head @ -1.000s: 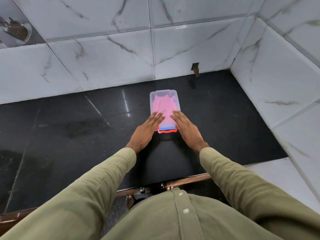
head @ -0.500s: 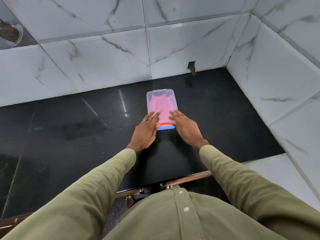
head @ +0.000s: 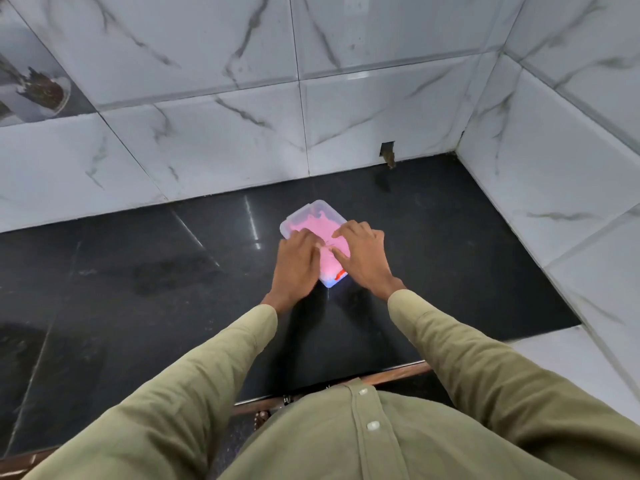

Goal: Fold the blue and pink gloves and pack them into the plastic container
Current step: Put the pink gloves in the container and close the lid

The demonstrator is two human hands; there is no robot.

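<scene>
Your left hand and right hand lie flat, fingers spread, pressing the pink glove into the plastic container at frame centre, on the black surface below marble-tiled walls.

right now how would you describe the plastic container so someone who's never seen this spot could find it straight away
Look at the glossy black countertop set into the corner of white marble-tiled walls. Near its middle, under the left hand and right hand, lies the plastic container. It is the only object on the counter: a small clear rectangular box showing pink glove fabric through its top.
</scene>
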